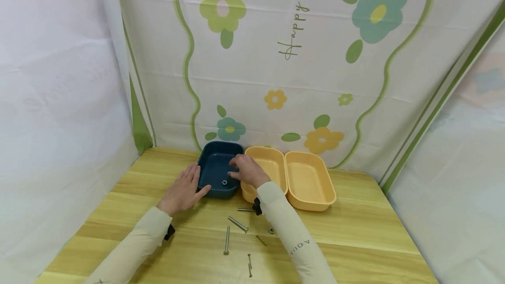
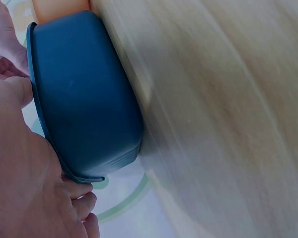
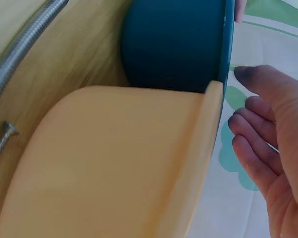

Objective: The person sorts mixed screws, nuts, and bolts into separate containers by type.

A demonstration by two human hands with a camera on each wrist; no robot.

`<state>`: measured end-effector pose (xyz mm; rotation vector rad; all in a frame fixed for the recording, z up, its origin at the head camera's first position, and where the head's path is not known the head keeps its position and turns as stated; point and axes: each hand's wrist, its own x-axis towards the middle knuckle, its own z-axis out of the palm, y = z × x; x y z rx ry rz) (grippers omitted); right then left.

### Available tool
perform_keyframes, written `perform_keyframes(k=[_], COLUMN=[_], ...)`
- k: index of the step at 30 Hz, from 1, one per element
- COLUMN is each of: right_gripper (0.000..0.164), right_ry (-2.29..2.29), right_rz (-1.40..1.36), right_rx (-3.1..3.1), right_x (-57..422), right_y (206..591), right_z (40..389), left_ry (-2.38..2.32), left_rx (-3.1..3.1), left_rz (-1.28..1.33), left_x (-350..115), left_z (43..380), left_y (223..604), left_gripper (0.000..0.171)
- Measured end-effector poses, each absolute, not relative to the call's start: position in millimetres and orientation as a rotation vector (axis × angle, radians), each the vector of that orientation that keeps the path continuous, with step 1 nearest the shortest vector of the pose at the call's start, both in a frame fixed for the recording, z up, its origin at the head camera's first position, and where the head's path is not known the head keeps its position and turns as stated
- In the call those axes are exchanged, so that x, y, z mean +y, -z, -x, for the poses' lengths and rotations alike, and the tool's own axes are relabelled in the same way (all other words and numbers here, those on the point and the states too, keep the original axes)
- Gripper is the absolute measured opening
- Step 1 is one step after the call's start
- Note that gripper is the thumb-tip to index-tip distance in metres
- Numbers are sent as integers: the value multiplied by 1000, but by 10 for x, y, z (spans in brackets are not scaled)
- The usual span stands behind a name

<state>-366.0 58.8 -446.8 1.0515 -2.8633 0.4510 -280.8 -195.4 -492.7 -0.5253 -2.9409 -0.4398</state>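
My left hand (image 1: 183,192) rests against the left side of the dark blue tray (image 1: 216,168), fingers extended along the rim and thumb at the front corner. In the left wrist view, this hand (image 2: 30,163) touches the tray's rim. Inside the blue tray, near its front right, lies a small metal nut (image 1: 224,182). Over the tray's right side hovers my right hand (image 1: 249,170), reaching across the nearer yellow tray (image 1: 265,152). The right wrist view shows the right hand's fingers (image 3: 258,126) loosely bent, thumb apart from them, with nothing between.
A second yellow tray (image 1: 309,181) stands at the right of the row. In front lie several bolts (image 1: 226,240), another nut (image 1: 271,230) under the right forearm's edge, and a few thin screws (image 1: 250,261). A patterned cloth (image 1: 252,78) hangs behind the trays.
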Motion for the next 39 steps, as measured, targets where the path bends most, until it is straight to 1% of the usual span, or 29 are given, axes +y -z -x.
perform_keyframes(k=[2, 4, 16, 21, 29, 39], right_gripper=[36, 39, 29, 30, 32, 29], right_ry=[-451, -441, -408, -359, -325, -332], right_rz=[-1049, -1057, -1213, -1246, -1276, -1324], right_rx=[-2856, -2846, -2709, -2638, -2662, -2686], right_x=[615, 656, 1110, 1340, 1721, 2102], right_y=[4444, 4403, 4033, 3916, 3917, 3966], right_z=[3655, 3643, 3445, 3274, 2900, 2524], left_ry=[443, 450, 464, 458, 455, 456], left_rx=[-2941, -2938, -2931, -2931, -2924, -2935], left_rz=[524, 525, 536, 532, 545, 539], left_x=[-1953, -1952, -1970, -1975, -1968, -1973], left_z=[2808, 2806, 2820, 2822, 2820, 2823], left_y=[4926, 4924, 4941, 4950, 4952, 4940], left_gripper=[89, 88, 88, 89, 88, 88])
